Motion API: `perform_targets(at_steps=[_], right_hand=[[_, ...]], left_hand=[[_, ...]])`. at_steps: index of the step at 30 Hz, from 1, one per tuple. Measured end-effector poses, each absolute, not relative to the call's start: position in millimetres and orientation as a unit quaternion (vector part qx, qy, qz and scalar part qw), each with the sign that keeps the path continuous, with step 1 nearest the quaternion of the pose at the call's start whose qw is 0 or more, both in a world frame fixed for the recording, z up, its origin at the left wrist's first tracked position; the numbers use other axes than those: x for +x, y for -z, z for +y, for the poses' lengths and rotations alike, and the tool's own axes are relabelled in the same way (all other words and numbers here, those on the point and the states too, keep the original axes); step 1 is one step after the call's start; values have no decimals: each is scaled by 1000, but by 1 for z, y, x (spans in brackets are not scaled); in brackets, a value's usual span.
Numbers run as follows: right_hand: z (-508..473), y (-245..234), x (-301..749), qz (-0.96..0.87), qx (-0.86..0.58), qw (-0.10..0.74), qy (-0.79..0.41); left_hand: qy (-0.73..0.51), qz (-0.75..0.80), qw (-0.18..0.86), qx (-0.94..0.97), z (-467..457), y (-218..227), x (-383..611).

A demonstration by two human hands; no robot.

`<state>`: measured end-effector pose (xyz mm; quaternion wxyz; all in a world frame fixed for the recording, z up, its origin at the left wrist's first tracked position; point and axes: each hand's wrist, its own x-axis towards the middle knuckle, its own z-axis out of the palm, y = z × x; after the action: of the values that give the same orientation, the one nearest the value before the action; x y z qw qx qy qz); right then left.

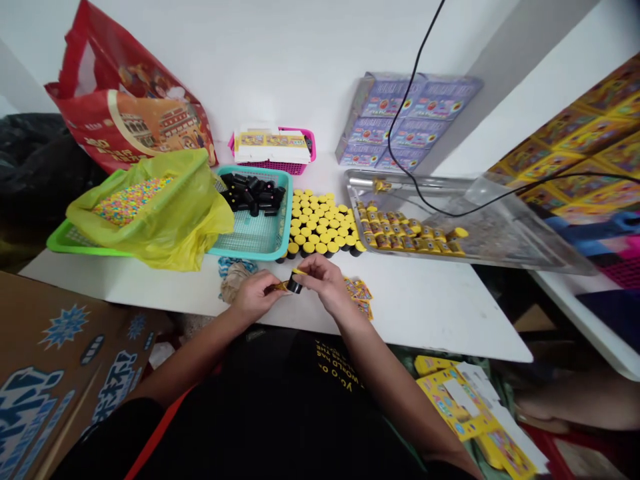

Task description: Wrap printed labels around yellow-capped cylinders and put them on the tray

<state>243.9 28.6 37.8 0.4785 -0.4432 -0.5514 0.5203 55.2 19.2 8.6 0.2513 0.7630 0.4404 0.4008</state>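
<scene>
My right hand [324, 283] is closed on a small black canister [294, 287] with a yellow lid, held tilted above the front of the white table. Just left of it, my left hand [253, 295] pinches a shiny yellow-gold label [278, 287] against the canister's side; how much of it sticks there I cannot tell. Close behind both hands stand several rows of yellow-lidded black canisters [320, 223]. Beside my right wrist lies a loose pile of printed colourful labels [361, 291]. A crumpled beige cloth [235, 281] rests by my left hand.
Black cylinders [254, 192] lie in a turquoise basket [250, 253]. Left of it, a yellow bag [173, 247] holds coloured pellets [133, 199]. Labelled canisters [400, 233] lie in a metal tray [500, 230]; a black cable [425, 203] hangs across it. Purple boxes [405, 123] stand behind.
</scene>
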Motion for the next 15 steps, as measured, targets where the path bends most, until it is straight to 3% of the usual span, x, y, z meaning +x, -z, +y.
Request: perform_targets(at_steps=[8, 15], right_hand=[[28, -34, 237, -542, -448, 479, -525], [24, -35, 232, -526, -453, 512, -506]], left_hand=[[-430, 427, 315, 731, 18, -13, 57], [-408, 447, 524, 599, 18, -11, 59]])
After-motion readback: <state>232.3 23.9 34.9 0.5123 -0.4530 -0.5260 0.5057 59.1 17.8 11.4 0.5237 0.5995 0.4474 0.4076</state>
